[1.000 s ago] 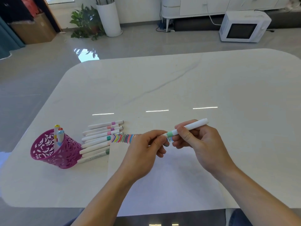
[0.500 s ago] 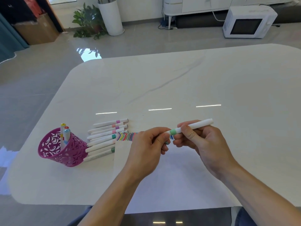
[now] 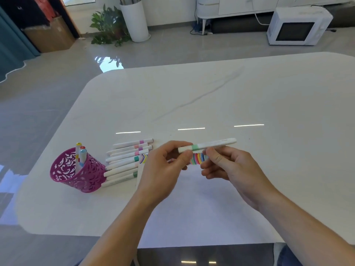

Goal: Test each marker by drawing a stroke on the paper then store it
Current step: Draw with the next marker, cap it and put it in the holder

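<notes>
Faint print on the held marker [image 3: 211,145] is too blurred to read.

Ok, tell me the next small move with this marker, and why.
Probably pull the cap off: the left hand pinches the capped end of the green-banded marker, the right hand grips its barrel, both above the paper. Already tested? Cannot tell.

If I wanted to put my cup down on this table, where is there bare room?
The far half of the table, beyond the loose markers, is bare, and so is the right side past the right hand. The near left is crowded: pink basket, markers beside it, then the paper, with the left hand and held marker above it.
</notes>
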Motion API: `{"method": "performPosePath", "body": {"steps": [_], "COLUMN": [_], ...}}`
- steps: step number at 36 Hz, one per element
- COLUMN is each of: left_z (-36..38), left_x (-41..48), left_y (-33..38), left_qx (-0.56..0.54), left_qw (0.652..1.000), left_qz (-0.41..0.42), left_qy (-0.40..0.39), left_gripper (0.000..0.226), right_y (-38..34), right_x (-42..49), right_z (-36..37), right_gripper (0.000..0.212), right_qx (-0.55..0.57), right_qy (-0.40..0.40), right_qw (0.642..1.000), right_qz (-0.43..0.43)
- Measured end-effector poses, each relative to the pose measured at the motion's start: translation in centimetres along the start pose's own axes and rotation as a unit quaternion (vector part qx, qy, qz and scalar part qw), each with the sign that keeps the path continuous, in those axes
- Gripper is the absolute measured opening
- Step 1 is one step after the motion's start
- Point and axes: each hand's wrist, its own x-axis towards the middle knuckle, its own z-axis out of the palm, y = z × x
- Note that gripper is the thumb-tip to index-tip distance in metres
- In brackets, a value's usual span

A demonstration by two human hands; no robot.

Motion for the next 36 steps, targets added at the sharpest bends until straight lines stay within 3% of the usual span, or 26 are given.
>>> {"method": "performPosePath", "body": {"steps": [6, 12, 15, 19, 24, 30, 36], "left_z": [-2.3, -4.8, -6.3, -8.4, -11.0, -13.2, -14.4], "left_x": [-0.6, -1.5, -1.9, -2.5, -3.1, -3.2, -3.1], "left_y": [0.1, 0.2, 0.2, 0.7, 1.3, 0.9, -0.3], "left_qx": [-0.042, 0.046, 0.162, 0.239, 0.278, 0.306, 0.337], "left_qw": [0.996, 0.985, 0.964, 0.921, 0.869, 0.845, 0.869], "left_qz": [0.004, 0.048, 0.100, 0.179, 0.231, 0.196, 0.080], "left_qy": [0.078, 0.161, 0.188, 0.249, 0.338, 0.393, 0.354], "left_gripper": [0.009, 0.008, 0.011, 0.018, 0.024, 0.023, 0.023], "right_y": [1.3, 2.3, 3.0, 3.6, 3.8, 3.7, 3.9], "right_x": [0.0, -0.2, -0.2, -0.2, -0.3, -0.2, 0.1], "right_z": [0.3, 1.5, 2.0, 2.6, 3.1, 3.2, 3.0], "right_gripper": [0.015, 0.006, 0.009, 0.012, 0.013, 0.012, 0.012], "right_qx": [-0.107, -0.212, -0.263, -0.315, -0.346, -0.352, -0.353], "right_qy": [-0.020, -0.021, -0.013, -0.031, -0.042, -0.042, -0.041], "right_qw": [0.992, 0.977, 0.964, 0.947, 0.934, 0.931, 0.931], "right_qz": [0.058, 0.014, -0.026, -0.049, -0.075, -0.089, -0.081]}}
